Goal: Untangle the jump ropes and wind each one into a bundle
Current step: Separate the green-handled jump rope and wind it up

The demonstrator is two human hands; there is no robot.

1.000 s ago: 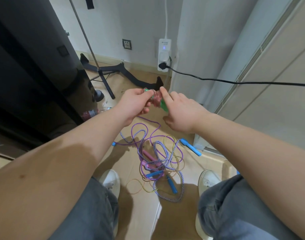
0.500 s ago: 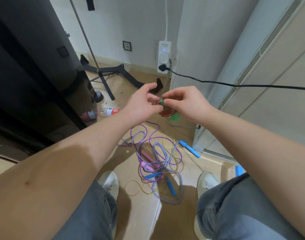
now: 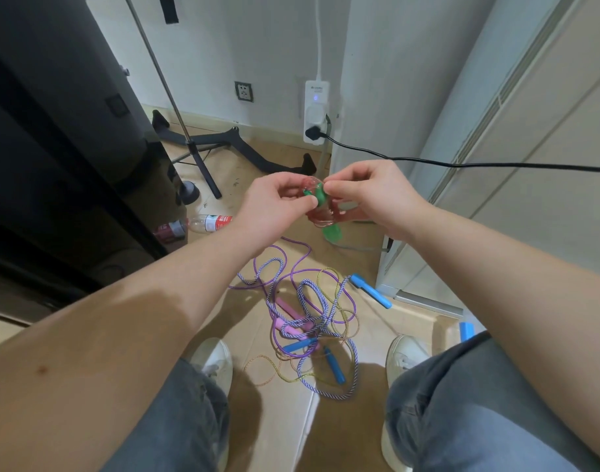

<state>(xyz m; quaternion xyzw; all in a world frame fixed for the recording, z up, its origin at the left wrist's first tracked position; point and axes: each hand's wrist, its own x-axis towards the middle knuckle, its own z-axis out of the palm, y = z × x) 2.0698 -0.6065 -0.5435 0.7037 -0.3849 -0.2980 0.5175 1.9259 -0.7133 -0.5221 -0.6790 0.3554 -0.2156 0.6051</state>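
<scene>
- The grip of the left hand [image 3: 274, 202] is pressed together, thumb and fingertips pinching the coiled reddish jump rope [image 3: 320, 214] near a green handle [image 3: 317, 196] at its top.
- The grip of the right hand [image 3: 370, 195] pinches the same coil from the other side, with the fingers curled in.
- The coil is in the air between the two hands, well above the floor [image 3: 268, 420]. Its second green handle [image 3: 332, 233] sticks out below.
- This rope looks close to a finished bundle, with the end probably waiting to be tucked.
- The cord looks slick and springy, so if either pinch eases before the end is secured, the turns could pop open.
- The hanging handle adds weight low down, and a tilt or shake could drag loops out of the coil.
- The tangle of jump ropes [image 3: 312, 321] lies on the floor below the hands, with a pink handle [image 3: 286, 308] and a blue handle [image 3: 370, 290] among purple, striped and yellow cords. A dropped coil could land there and snag again.
- A black power cable [image 3: 462, 163] runs from the power strip [image 3: 315, 110] just behind the hands, where a wide swing might catch it.
</scene>
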